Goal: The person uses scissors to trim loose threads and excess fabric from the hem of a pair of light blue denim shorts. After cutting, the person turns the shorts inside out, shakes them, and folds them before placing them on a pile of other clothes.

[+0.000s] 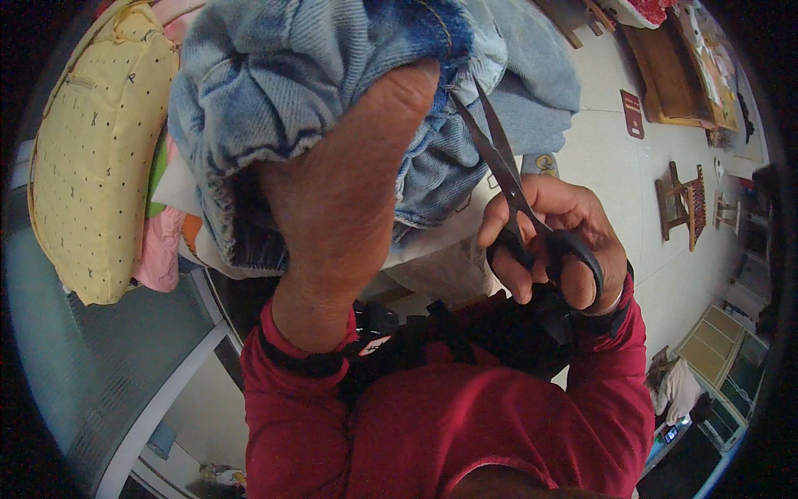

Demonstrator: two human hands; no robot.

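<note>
A bunched blue denim garment (274, 81) with gathered, elastic-looking edges fills the upper middle of the view. My left hand (355, 162) reaches up into its folds and holds it; the fingertips are hidden under the cloth. In my right hand (580, 218) is a pair of scissors (508, 174) with black handles, thumb and fingers through the loops. The blades are parted. Their tips lie against or just in front of the pale denim at the garment's right side; whether they touch it I cannot tell.
A yellow patterned fabric item (100, 162) and pink cloth (161, 256) lie at left, beside a glass-like panel (62, 355). More light denim (536, 62) hangs at upper right. On the tiled floor (611, 162) stand a small wooden stool (682, 203) and a brown wooden bench (667, 75).
</note>
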